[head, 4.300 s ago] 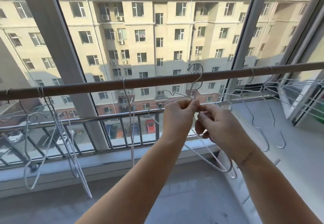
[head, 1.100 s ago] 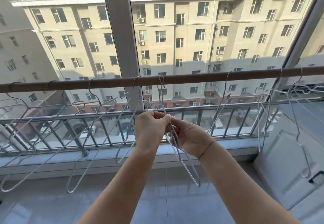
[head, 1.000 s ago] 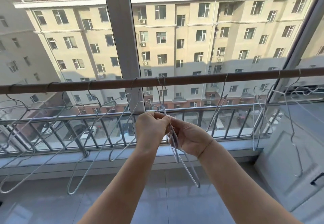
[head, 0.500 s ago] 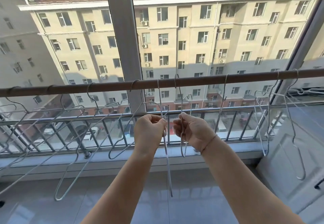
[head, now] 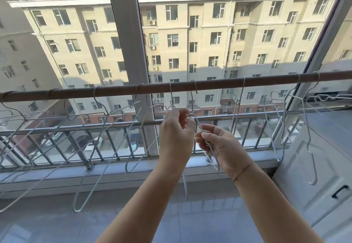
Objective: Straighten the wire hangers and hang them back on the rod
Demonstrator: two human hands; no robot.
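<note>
Silvery bent wire hanger [head: 196, 113], hooked on the brown rod [head: 209, 84] at frame centre, is pinched by both left hand [head: 176, 134] and right hand [head: 222, 145]; squeeze gently, aligning its sides evenly.

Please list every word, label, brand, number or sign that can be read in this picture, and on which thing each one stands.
None: no text can be read anywhere.
The wire hangers, the rod and the railing carry no marking.
The building across the street shows only windows; a small red patch in one window is too blurred to read.
</note>
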